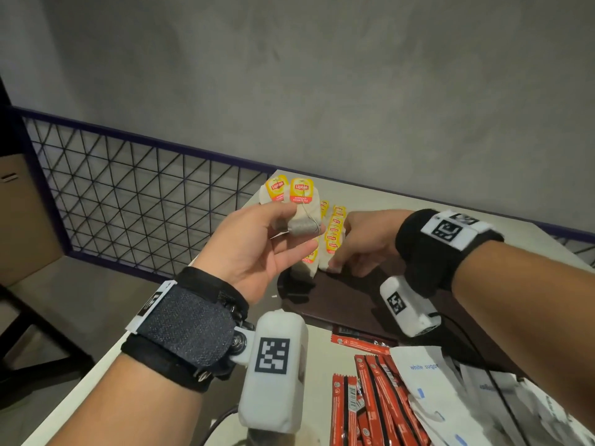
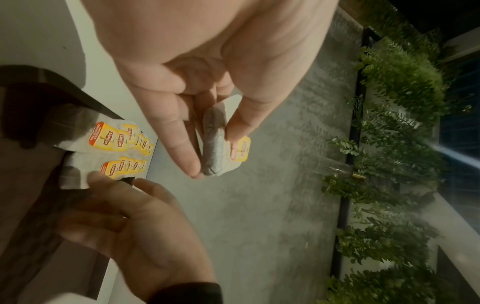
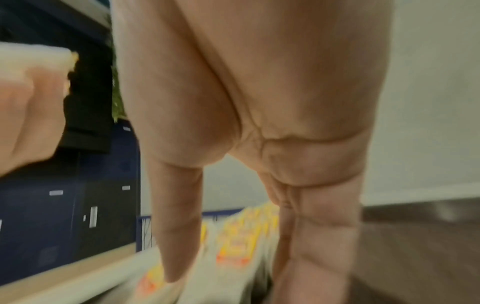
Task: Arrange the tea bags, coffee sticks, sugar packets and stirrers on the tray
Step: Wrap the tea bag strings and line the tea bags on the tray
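My left hand (image 1: pixel 289 226) is raised above the table's far left corner and pinches two tea bags (image 1: pixel 302 204) with yellow-red tags between thumb and fingers; the left wrist view shows a grey bag (image 2: pixel 214 144) in that pinch. Two rows of tea bags (image 1: pixel 333 233) (image 2: pixel 122 144) stand at the far left end of the dark brown tray (image 1: pixel 347 300). My right hand (image 1: pixel 341 259) (image 3: pixel 233 277) reaches down to the right-hand row, its straight thumb and fingers straddling it and touching the bags. Red coffee sticks (image 1: pixel 370 397) and white sugar packets (image 1: pixel 434 381) lie on the table in front of the tray. No stirrers are in view.
The white table (image 1: pixel 370 194) ends close on the left (image 1: pixel 106 358), with floor below. A black wire-mesh railing (image 1: pixel 128 201) and a grey wall stand behind. A cardboard box (image 1: pixel 19 220) sits far left. A black cable (image 1: pixel 483 365) runs from my right wrist across the sugar packets.
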A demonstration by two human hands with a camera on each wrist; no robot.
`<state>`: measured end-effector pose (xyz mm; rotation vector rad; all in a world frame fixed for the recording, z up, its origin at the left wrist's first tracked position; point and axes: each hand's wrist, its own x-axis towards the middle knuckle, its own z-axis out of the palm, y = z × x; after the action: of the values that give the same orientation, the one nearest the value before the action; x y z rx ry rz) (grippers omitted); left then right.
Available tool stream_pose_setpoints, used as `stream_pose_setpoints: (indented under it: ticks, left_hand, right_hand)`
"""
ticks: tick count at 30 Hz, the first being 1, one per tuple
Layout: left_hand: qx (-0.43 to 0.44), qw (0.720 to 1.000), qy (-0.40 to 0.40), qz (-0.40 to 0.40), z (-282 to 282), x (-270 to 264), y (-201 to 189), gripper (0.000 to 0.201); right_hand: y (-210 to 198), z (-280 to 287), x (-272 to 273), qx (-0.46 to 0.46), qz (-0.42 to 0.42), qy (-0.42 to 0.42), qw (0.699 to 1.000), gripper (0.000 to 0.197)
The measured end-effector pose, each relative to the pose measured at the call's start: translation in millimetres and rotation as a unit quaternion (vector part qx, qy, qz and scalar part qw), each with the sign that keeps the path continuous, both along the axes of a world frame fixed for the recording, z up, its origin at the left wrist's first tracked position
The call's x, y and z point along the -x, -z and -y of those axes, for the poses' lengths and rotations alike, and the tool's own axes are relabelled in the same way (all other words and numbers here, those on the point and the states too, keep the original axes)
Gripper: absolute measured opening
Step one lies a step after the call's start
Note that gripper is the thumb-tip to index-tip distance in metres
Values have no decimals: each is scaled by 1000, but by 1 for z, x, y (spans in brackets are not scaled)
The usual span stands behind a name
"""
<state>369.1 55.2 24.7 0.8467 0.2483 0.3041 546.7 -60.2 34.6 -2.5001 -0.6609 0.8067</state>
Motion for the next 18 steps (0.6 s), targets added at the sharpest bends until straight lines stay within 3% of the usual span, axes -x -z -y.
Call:
stream_pose_setpoints:
  ticks: [3, 7, 10, 15, 18]
  left_hand:
    - [-24, 1000, -11, -11, 6, 2, -1, 14]
    - [-84, 996, 0, -19, 27, 3, -5, 6]
    - [-98, 994, 52, -20, 47, 3, -3, 12]
    - [-121, 982, 143, -13, 72, 9, 3, 20]
    - [-142, 973, 183, -11, 78, 12, 5, 27]
  right_hand:
    - [-38, 26, 17, -53, 46, 1, 998, 42]
    - [-69, 81, 63, -264, -65, 12, 962, 52]
    - [-62, 113, 96, -362, -126, 5, 924, 55]
    - [-28, 134, 115, -400, -85, 27, 912, 18]
    - [-20, 143, 115, -424, -80, 70, 899, 16]
